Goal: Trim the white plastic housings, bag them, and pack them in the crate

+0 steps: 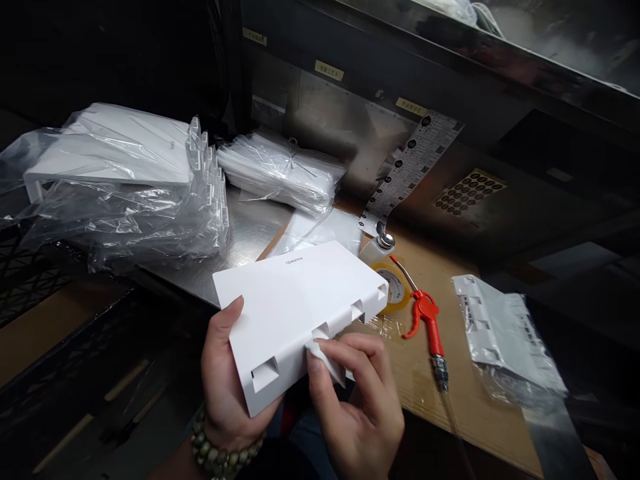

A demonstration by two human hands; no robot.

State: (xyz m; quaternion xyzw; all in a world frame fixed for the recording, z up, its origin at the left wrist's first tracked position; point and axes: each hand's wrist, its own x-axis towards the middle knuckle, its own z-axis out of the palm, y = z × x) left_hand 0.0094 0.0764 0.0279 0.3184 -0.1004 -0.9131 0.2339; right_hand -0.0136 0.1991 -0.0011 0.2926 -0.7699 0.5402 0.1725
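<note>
A white plastic cover [295,287] with square notches along its near edge is tilted in front of me, "HUAWEI" printed near its far edge. My left hand [230,373] grips its left end, thumb on top and fingers underneath. Pinched between the thumb and fingers of my right hand [357,393] is a small white cloth [325,357], touching the cover's notched edge near a middle notch. Part of the cloth is hidden by the fingers.
Bagged white covers [125,180] are stacked at left beside a bundle of clear plastic bags [285,170]. Right of the cover lie a yellow tape roll [393,287], a red air blow gun [425,313] with hose, a metal-topped bottle [377,247] and another bagged cover [505,333].
</note>
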